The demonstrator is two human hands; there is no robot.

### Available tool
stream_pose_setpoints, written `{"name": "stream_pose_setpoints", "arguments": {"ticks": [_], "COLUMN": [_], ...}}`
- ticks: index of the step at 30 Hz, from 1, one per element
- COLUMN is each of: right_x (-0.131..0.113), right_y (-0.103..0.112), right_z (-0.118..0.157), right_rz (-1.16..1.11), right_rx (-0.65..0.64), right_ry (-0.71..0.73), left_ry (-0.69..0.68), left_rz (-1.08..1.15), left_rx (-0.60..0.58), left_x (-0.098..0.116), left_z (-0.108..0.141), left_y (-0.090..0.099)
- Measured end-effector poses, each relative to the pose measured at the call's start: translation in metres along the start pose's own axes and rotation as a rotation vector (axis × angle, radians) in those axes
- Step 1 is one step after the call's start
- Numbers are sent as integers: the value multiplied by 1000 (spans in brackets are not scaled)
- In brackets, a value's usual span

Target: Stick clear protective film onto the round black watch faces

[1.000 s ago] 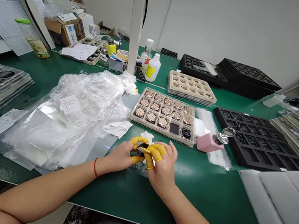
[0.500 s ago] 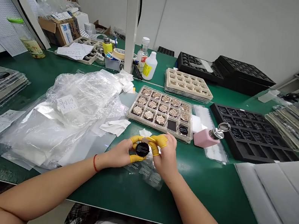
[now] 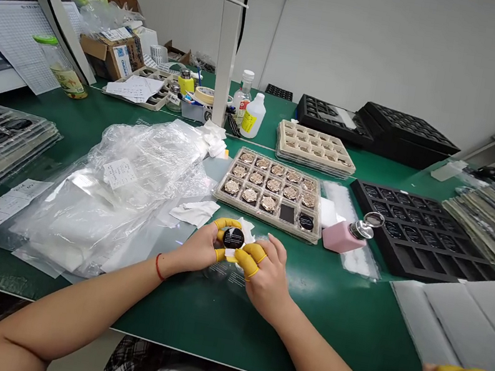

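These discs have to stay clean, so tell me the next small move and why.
Probably lower the black disc from the left hand into the dark, open-looking pocket of the tray. That pocket sits beside another black disc, while the other pockets hold gold-coloured pieces. The right hand is close enough to steady it.

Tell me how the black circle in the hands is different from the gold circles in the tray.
The black disc is dark and glossy, while the rose-gold round pieces are shiny pinkish metal with patterned faces. The black disc is held in the left hand, while the rose-gold round pieces lie in pockets of a clear plastic tray. Both are round.
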State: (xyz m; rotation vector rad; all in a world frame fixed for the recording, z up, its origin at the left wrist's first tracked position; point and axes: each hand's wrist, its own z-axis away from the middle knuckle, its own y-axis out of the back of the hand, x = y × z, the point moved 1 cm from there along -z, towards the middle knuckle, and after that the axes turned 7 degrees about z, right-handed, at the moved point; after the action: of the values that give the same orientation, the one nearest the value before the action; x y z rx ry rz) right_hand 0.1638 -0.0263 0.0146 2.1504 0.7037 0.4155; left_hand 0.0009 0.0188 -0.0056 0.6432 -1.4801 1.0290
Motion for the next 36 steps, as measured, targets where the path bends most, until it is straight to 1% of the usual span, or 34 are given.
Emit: {"name": "stream_pose_setpoints", "arguments": {"ticks": [3, 5, 6, 8, 9, 10, 11, 13, 14, 16, 19, 20, 21, 22, 24, 25, 26, 28, 29, 31, 34, 36], "right_x": [-4, 1, 9, 31, 45, 58, 70, 83, 83, 70, 41, 36, 36, 43, 72, 91, 110, 140, 149, 154, 142, 134], "right_y": [-2, -3, -3, -5, -7, -10, -13, -20, -23, -26, -27, -27, -27, -27, -25, -25, -24, -27, -29, -36, -52, -62], "right_z": [0, 0, 0, 3, 6, 8, 11, 14, 14, 11, 0, -5, -10, -15, -21, -22, -23, -24, -24, -27, -36, -44], "right_rz": [-36, -128, -187, -289, -307, -306, -288, -232, -201, -212, -442, -530, -592, -605, -503, -377, -220, -112, -76, -30, 15, 20], "right_rx": [17, 38, 56, 84, 70, 35, -23, -122, -145, -147, -193, -216, -230, -226, -177, -128, -115, -128, -146, -169, -185, -217], "right_ry": [-24, -90, -168, -402, -516, -600, -633, -620, -603, -596, -580, -573, -575, -590, -679, -744, -795, -812, -798, -747, -669, -645], "left_ry": [-19, -27, -25, -16, -6, 2, 7, 7, 4, -8, -6, 3, 14, 25, 31, 27, 21, 17, 21, 36, 51, 46], "left_rz": [-31, -60, -75, -96, -97, -95, -90, -82, -89, -115, -136, -137, -145, -161, -204, -221, -228, -219, -212, -201, -159, -116], "left_rx": [-1, -16, -23, -40, -51, -63, -75, -85, -80, -69, -102, -117, -122, -117, -86, -72, -63, -64, -72, -90, -105, -104], "left_x": [5, 9, 10, 11, 10, 9, 8, 5, 4, 2, 2, 2, 2, 3, 3, 4, 3, 1, 0, -3, -5, -4], "left_z": [0, -1, -1, -1, -1, -2, -2, -2, -2, -1, 0, 1, 1, 2, 2, 2, 2, 3, 3, 3, 3, 3], "left_y": [1, 1, 1, 2, 2, 3, 3, 3, 2, 1, -2, -3, -4, -4, -3, -2, -2, -1, -2, -2, -3, -3]}}
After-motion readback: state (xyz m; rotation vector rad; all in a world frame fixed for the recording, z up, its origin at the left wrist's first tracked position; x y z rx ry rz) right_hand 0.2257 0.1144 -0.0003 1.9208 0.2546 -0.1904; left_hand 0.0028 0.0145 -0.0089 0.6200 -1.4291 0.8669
